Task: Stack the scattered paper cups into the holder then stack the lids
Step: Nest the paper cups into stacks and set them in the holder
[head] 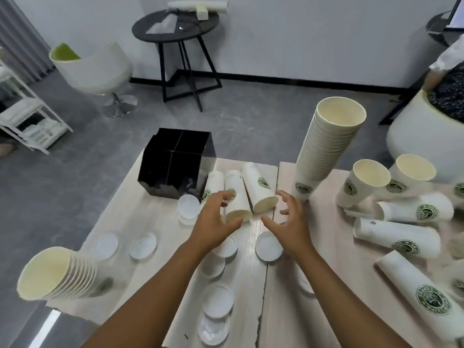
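Three white paper cups with green logos lie on their sides at the table's middle: one at the left [215, 183], one in the middle [235, 197], one at the right [259, 189]. My left hand [216, 222] hovers open just over the middle cup's mouth. My right hand [291, 222] is open beside the right cup's mouth, holding nothing. A black four-compartment holder [173, 164] stands behind them at the far table edge. A tall cup stack [324, 149] stands upright right of centre. A shorter stack [57, 275] lies at the near left corner. Clear lids, such as one [268, 246] under my right wrist, lie scattered.
More loose cups stand and lie at the right, among them an upright one [361, 185] and a lying one [396, 233]. A small lid pile [188, 205] sits by the holder. Beyond the table stand a white chair [100, 69], a round black side table [175, 28] and a white rack [27, 116].
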A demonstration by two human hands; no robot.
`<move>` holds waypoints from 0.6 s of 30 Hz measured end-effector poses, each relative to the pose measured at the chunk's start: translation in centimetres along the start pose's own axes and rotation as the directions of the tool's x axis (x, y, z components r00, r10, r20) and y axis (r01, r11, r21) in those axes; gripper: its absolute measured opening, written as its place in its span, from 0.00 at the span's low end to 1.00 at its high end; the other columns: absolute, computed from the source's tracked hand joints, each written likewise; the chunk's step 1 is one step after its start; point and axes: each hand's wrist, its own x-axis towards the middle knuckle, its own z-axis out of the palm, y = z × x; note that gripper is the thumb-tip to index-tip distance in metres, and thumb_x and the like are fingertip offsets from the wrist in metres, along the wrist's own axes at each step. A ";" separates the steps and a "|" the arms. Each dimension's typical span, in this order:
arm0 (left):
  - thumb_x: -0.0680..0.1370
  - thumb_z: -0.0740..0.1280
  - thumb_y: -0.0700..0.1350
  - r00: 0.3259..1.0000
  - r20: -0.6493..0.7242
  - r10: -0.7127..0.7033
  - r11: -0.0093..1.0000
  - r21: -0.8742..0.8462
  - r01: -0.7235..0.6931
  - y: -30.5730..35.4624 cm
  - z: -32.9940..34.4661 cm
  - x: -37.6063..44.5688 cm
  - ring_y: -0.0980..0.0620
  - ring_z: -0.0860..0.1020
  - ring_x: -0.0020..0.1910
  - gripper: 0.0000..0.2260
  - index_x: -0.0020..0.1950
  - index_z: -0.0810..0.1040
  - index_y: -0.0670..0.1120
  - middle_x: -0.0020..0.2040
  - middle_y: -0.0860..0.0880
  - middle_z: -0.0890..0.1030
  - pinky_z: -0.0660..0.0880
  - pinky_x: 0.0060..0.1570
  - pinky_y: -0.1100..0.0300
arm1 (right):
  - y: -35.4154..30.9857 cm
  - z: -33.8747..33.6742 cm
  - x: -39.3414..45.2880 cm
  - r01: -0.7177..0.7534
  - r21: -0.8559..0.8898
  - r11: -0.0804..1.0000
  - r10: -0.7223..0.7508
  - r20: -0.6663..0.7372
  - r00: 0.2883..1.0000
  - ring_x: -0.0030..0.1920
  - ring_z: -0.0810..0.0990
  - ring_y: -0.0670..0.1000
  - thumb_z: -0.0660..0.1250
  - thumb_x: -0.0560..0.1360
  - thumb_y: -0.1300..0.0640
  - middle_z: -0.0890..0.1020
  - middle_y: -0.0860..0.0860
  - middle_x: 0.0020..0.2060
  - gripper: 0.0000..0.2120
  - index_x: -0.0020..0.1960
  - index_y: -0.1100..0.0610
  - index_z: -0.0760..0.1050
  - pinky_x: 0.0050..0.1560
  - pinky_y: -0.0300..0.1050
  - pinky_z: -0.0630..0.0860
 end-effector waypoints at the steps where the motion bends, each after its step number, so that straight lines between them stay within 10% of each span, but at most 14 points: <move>1: 0.72 0.79 0.44 1.000 0.004 0.006 0.999 0.033 -0.006 -0.6 0.8 0.4 0.64 0.74 0.59 0.27 0.67 0.74 0.54 0.63 0.60 0.76 0.67 0.55 0.76 | 0.7 0.2 0.6 -0.005 0.002 1.000 0.005 -0.001 1.000 0.56 0.74 0.39 0.80 0.70 0.55 0.71 0.45 0.65 0.35 0.63 0.26 0.66 0.59 0.41 0.75; 7: 0.69 0.76 0.45 0.996 -0.038 0.086 0.967 0.244 -0.074 -4.1 3.2 3.3 0.54 0.76 0.61 0.24 0.65 0.77 0.54 0.62 0.55 0.77 0.74 0.63 0.54 | 4.4 2.4 3.7 0.003 -0.033 0.999 -0.002 0.023 1.000 0.66 0.73 0.47 0.80 0.69 0.53 0.68 0.42 0.63 0.34 0.70 0.36 0.71 0.66 0.54 0.76; 12: 0.69 0.73 0.43 0.991 -0.034 0.132 0.947 0.301 -0.115 -5.8 4.4 4.8 0.52 0.77 0.50 0.17 0.56 0.79 0.52 0.53 0.54 0.77 0.76 0.53 0.51 | 5.8 4.8 5.4 -0.021 -0.104 0.994 0.020 -0.015 1.000 0.68 0.72 0.48 0.78 0.69 0.54 0.66 0.45 0.66 0.34 0.70 0.40 0.70 0.59 0.33 0.69; 18: 0.68 0.71 0.37 0.984 -0.067 0.167 0.926 0.352 -0.133 -7.0 5.3 5.4 0.50 0.75 0.44 0.11 0.47 0.79 0.48 0.45 0.53 0.76 0.76 0.44 0.50 | 6.1 6.5 7.0 -0.106 -0.311 0.944 0.087 -0.074 0.993 0.69 0.66 0.58 0.78 0.69 0.50 0.64 0.52 0.70 0.39 0.75 0.47 0.65 0.65 0.51 0.70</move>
